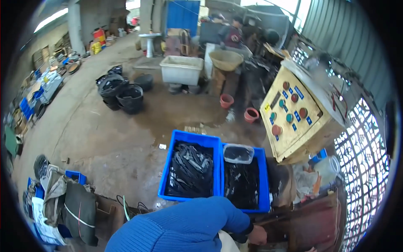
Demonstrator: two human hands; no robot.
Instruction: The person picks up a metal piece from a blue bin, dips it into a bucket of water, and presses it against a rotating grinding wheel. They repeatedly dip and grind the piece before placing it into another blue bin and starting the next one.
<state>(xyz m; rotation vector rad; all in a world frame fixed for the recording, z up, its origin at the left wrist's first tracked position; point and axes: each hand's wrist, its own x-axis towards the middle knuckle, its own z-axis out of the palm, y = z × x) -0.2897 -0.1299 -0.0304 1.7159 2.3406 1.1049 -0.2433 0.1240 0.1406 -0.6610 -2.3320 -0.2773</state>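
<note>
Reaching down, hand (pixel 257 235) beside blue crate (pixel 262 176)

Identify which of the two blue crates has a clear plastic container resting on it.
The right blue crate, beside the yellow control box; the clear container sits at its far end. The left crate has none.

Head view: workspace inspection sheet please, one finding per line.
Surface: stained concrete floor.
Job's things: two blue crates of dark strips side by side; clear tub atop the right one.
Clutter: black buckets, cloth pile.
Grippers: one hand on a blue-sleeved arm low by a brown bench; which hand is unclear.
Cables: loose wires on floor.
Surroundings: yellow control panel, white tub, a person at the back.
</note>
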